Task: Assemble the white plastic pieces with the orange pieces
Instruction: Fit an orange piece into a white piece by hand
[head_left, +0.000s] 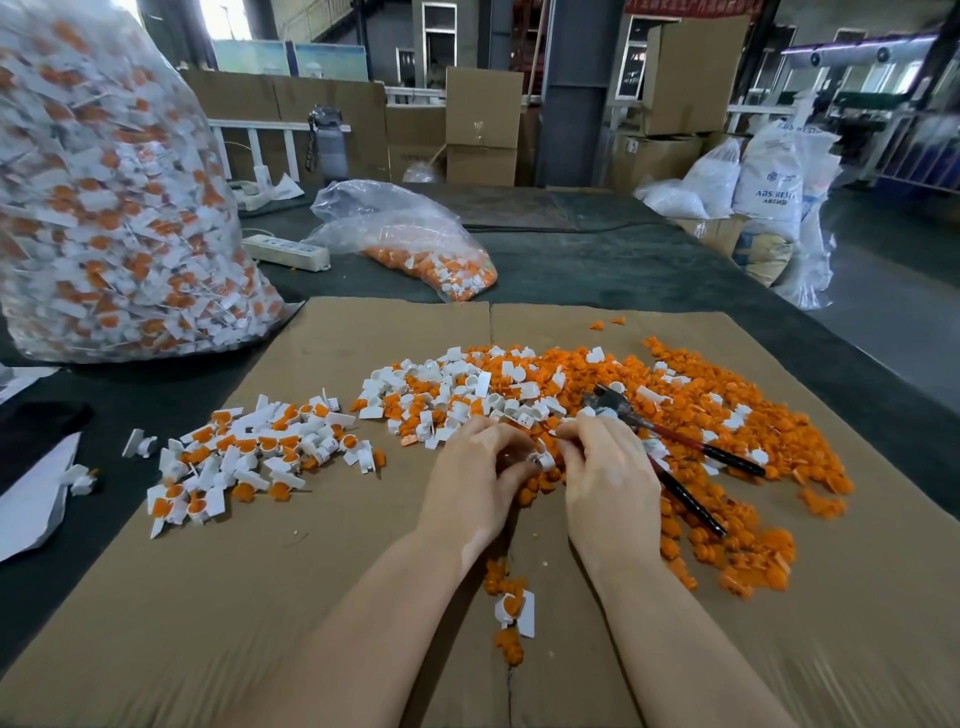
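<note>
My left hand (475, 475) and my right hand (605, 470) meet over the cardboard sheet (311, 597), fingers curled round a small white plastic piece (543, 460) held between them. Whether an orange piece is also in the fingers is hidden. Beyond the hands lies a mixed heap of loose white pieces (447, 392) and a broad spread of orange pieces (691, 410). To the left sits a pile of joined white-and-orange pieces (244, 457). One joined piece (517, 610) lies between my forearms.
Pliers with dark red handles (680, 441) lie in the orange spread by my right hand. A huge clear bag of joined pieces (98, 208) stands at the left. A smaller bag of parts (415, 244), a power strip (285, 252) and cartons lie farther back.
</note>
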